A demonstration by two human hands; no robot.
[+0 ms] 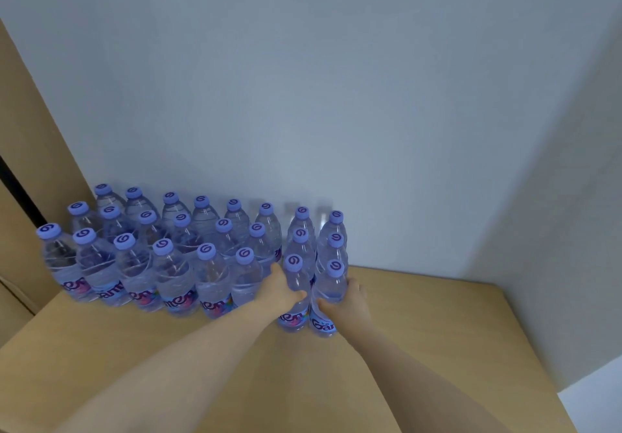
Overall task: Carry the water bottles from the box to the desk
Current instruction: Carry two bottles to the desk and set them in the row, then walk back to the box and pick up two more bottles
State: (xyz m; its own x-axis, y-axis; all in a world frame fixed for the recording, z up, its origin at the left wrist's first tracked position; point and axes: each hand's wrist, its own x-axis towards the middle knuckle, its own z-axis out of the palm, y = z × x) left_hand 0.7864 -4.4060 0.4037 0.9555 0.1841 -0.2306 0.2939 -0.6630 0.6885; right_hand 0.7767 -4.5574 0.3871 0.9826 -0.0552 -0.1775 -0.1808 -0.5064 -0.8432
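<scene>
Against a pale wall, our wooden desk [420, 325] carries rows of upright water bottles [168, 264] with purple caps. Our left hand [281, 289] is wrapped around the front bottle [296, 298] of one short column, and our right hand [348, 299] is wrapped around its neighbour [328, 301]. Both bottles stand on the desk, touching each other, just right of the main group.

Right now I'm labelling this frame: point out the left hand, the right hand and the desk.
left hand [281, 289], head view, back of the hand
right hand [350, 299], head view, back of the hand
desk [420, 318], head view, bare top right of the bottles
</scene>
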